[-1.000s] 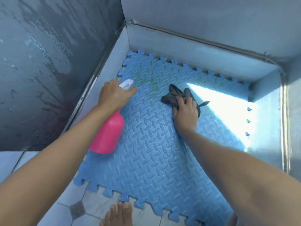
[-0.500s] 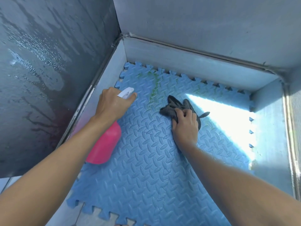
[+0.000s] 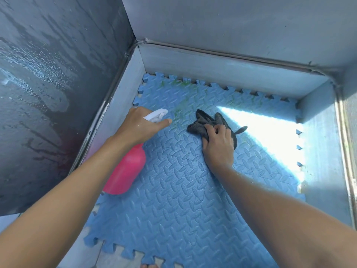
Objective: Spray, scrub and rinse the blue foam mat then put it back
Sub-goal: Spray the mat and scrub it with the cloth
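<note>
- blue foam mat (image 3: pixel 173 200) lies flat in the metal-walled corner (image 3: pixel 222 74)
- left hand (image 3: pixel 139 125) wrapped round the pink spray bottle (image 3: pixel 125 171), finger along the white nozzle (image 3: pixel 157 115)
- right hand (image 3: pixel 218 146) grips a dark cloth (image 3: pixel 202 120) against the mat
- greenish smudges (image 3: pixel 178 111) by the nozzle, grime maybe

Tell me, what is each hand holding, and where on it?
The left hand grips the pink plastic spray bottle at its white trigger head. The right hand grips the near edge of the dark grey cloth on the blue foam mat.
</note>
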A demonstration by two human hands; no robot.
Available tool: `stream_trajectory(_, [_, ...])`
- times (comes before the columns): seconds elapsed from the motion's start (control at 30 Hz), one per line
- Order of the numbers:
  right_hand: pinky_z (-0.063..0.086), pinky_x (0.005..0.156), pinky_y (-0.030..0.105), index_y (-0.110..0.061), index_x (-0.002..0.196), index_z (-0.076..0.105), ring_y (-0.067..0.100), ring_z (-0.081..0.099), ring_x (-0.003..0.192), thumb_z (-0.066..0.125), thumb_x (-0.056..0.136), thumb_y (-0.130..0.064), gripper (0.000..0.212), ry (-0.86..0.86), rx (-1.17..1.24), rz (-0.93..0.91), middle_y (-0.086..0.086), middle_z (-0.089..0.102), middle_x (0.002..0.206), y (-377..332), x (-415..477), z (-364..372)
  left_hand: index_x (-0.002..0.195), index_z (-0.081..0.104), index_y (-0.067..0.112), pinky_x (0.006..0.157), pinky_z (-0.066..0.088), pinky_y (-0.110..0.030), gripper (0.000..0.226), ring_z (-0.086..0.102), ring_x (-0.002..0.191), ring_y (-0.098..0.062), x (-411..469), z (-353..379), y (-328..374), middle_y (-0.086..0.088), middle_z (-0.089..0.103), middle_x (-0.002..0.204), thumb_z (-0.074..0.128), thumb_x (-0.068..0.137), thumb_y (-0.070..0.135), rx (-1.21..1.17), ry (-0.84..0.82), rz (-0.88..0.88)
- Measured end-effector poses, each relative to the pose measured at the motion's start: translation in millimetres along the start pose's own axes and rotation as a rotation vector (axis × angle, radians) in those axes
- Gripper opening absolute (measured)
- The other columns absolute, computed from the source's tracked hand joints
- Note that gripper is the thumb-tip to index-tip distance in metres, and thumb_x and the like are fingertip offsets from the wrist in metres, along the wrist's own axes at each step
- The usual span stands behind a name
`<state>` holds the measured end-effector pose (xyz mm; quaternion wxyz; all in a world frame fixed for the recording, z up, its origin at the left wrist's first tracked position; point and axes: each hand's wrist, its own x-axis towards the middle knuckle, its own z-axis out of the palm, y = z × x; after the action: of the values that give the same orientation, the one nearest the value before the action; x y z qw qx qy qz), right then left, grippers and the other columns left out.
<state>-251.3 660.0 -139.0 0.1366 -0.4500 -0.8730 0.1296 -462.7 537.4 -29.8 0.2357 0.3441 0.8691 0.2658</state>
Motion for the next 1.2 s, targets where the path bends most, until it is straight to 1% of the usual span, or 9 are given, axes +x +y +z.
stream_trajectory(0.07, [0.049,0.082,0.043,-0.021,0.124,0.058,0.027,0.048,0.098,0.059,0.093,-0.032,0.033,0.004,-0.003,-0.005,0.006,0.052,0.109,0,0,0,0.054,0.055,0.004,0.063,0.057,-0.038,0.069,0.064,0.061,-0.027,-1,5,-3,-0.005,0.074,0.068,0.068,0.071,0.07,-0.023,0.035,-0.071])
stream_trajectory(0.13, [0.049,0.081,0.042,-0.021,0.123,0.058,0.027,0.047,0.097,0.058,0.093,-0.033,0.032,0.01,-0.009,-0.005,0.006,0.052,0.108,-1,0,-1,0.054,0.048,0.004,0.059,0.051,-0.038,0.074,0.048,0.054,-0.022,-2,9,-2,-0.01,0.075,0.075,0.066,0.069,0.075,0.036,0.077,-0.061])
stream_trajectory(0.23, [0.049,0.08,0.041,-0.021,0.124,0.058,0.026,0.047,0.096,0.058,0.093,-0.033,0.033,0.013,-0.009,-0.002,0.005,0.051,0.108,-2,-1,-1,0.055,0.036,0.011,0.061,0.043,-0.037,0.072,0.04,0.052,-0.02,-4,5,6,-0.003,0.058,0.054,0.073,0.076,0.07,0.079,-0.059,-0.011])
stream_trajectory(0.3, [0.049,0.08,0.041,-0.021,0.124,0.058,0.026,0.047,0.097,0.058,0.093,-0.033,0.034,0.011,-0.006,0.001,0.005,0.052,0.108,-2,0,-1,0.052,0.05,0.008,0.06,0.05,-0.039,0.067,0.058,0.054,-0.028,-6,7,7,-0.003,0.057,0.049,0.075,0.078,0.064,0.046,-0.101,-0.064])
stream_trajectory(0.47, [0.048,0.081,0.041,-0.02,0.123,0.058,0.027,0.047,0.097,0.057,0.092,-0.033,0.033,0.003,0.0,-0.003,0.006,0.052,0.108,-1,-1,-1,0.054,0.038,0.014,0.056,0.036,-0.036,0.063,0.048,0.062,-0.031,-18,16,4,-0.002,0.043,0.052,0.07,0.082,0.06,0.212,0.024,-0.095])
stream_trajectory(0.7, [0.048,0.083,0.042,-0.019,0.124,0.058,0.027,0.047,0.097,0.057,0.093,-0.031,0.034,-0.002,0.01,-0.019,0.007,0.052,0.109,-1,0,-3,0.047,0.039,0.014,0.059,0.042,-0.036,0.058,0.05,0.064,-0.036,-22,3,0,-0.021,0.045,0.059,0.067,0.081,0.053,0.123,0.206,-0.191])
stream_trajectory(0.8, [0.048,0.083,0.041,-0.019,0.124,0.058,0.027,0.047,0.098,0.056,0.094,-0.032,0.033,0.002,-0.002,-0.024,0.007,0.052,0.11,-1,0,-2,0.05,0.032,0.016,0.054,0.033,-0.034,0.063,0.039,0.056,-0.028,-23,-1,-1,-0.008,0.034,0.051,0.074,0.083,0.05,0.089,0.178,-0.171])
stream_trajectory(1.03, [0.047,0.082,0.041,-0.019,0.124,0.057,0.027,0.047,0.097,0.058,0.093,-0.03,0.033,0.004,-0.031,-0.031,0.007,0.051,0.11,0,0,1,0.061,0.057,-0.001,0.057,0.042,-0.042,0.058,0.04,0.054,-0.027,-13,-24,5,-0.024,0.046,0.057,0.067,0.083,0.051,-0.016,0.452,-0.146])
stream_trajectory(1.2, [0.05,0.079,0.047,-0.019,0.129,0.06,0.029,0.05,0.097,0.061,0.092,-0.033,0.039,-0.117,-0.002,-0.54,0.008,0.053,0.107,-1,11,0,0.054,0.052,0.007,0.06,0.048,-0.045,0.056,0.041,0.053,-0.026,-12,-31,2,-0.027,0.05,0.056,0.061,0.083,0.054,-0.019,0.48,-0.132])
